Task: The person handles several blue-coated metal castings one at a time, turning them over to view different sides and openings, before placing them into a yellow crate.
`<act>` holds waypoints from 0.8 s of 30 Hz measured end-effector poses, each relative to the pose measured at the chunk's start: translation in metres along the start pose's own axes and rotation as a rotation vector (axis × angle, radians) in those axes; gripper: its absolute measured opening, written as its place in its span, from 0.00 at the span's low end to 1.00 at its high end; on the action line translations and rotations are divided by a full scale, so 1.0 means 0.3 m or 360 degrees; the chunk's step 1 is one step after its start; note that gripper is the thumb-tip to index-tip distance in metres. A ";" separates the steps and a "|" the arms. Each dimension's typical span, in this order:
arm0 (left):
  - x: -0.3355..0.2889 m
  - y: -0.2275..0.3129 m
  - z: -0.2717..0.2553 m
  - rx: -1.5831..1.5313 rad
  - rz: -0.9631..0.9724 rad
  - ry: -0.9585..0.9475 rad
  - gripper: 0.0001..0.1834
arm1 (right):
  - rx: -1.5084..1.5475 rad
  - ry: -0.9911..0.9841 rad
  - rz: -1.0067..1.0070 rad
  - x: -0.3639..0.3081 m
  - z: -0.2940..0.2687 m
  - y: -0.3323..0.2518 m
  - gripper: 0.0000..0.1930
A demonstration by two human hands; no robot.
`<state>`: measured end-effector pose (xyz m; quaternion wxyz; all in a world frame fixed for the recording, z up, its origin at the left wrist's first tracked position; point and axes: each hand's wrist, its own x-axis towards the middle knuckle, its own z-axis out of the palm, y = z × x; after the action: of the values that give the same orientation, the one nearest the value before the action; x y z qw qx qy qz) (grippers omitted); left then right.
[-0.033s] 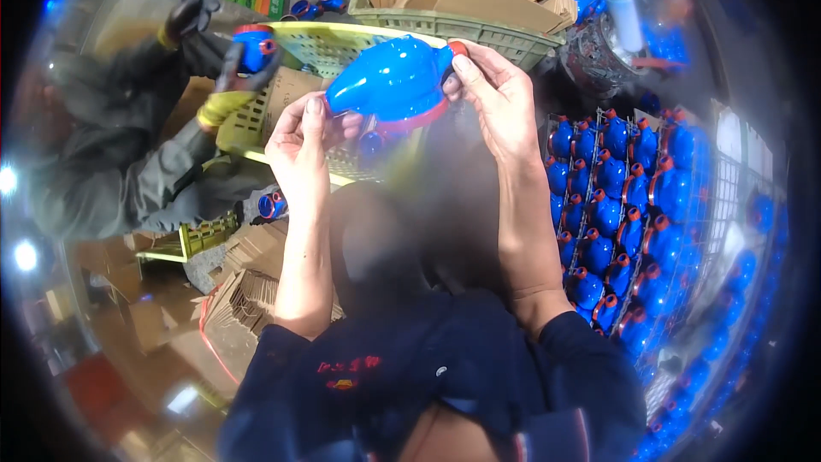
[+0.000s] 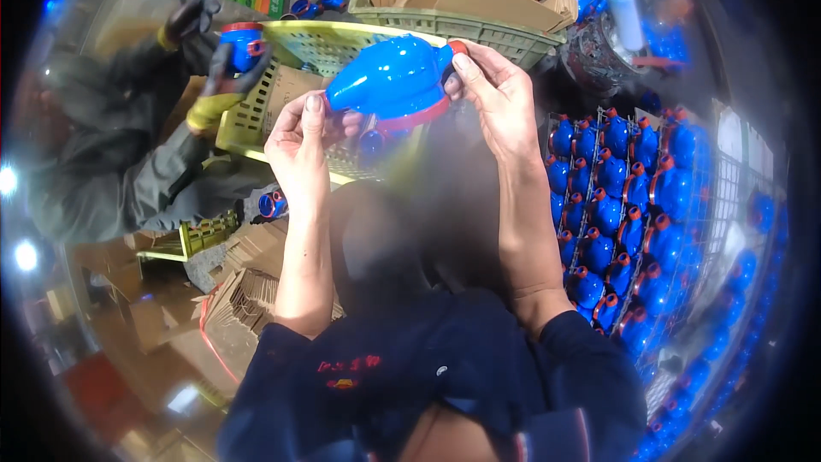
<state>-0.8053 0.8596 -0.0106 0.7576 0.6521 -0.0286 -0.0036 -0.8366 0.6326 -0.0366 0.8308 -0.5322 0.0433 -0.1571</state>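
Both hands hold one blue plastic bottle up over a yellow crate.

The left hand (image 2: 299, 141) pinches the blue bottle (image 2: 389, 81) at its narrow end; the right hand (image 2: 496, 94) grips its red-capped end. Below both grips sits the yellow crate (image 2: 333, 43); right of the right hand stand rows of blue bottles (image 2: 624, 205).

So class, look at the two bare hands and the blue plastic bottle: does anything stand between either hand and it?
Nothing visible does. The left hand grips the narrow end of the blue plastic bottle with the red cap, and the right hand holds its capped end. Both touch it directly, above the yellow-green plastic crate.
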 end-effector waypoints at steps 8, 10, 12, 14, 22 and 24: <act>0.007 0.016 0.018 0.0075 0.0000 0.0031 0.18 | 0.0084 0.0070 0.0092 0.002 -0.013 0.038 0.15; 0.002 0.020 0.023 0.0048 0.0000 0.0018 0.19 | 0.0091 0.0077 0.0110 0.001 -0.013 0.037 0.15; -0.005 0.025 0.032 0.0033 0.0007 0.0006 0.19 | 0.0115 0.0088 0.0111 0.002 -0.024 0.045 0.15; -0.012 0.031 0.028 0.0026 0.0018 0.0007 0.19 | 0.0132 0.0081 0.0106 0.002 -0.018 0.048 0.15; -0.015 0.008 -0.003 -0.0061 -0.0016 -0.0100 0.19 | 0.0083 0.0038 -0.0010 0.002 0.002 0.027 0.15; -0.018 0.011 -0.015 -0.0107 -0.0012 -0.0136 0.20 | 0.0106 0.0072 0.0026 0.001 -0.001 0.037 0.15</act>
<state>-0.8107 0.8647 -0.0083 0.7771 0.6257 -0.0584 -0.0353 -0.8342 0.6365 -0.0467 0.8481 -0.5003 0.0611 -0.1635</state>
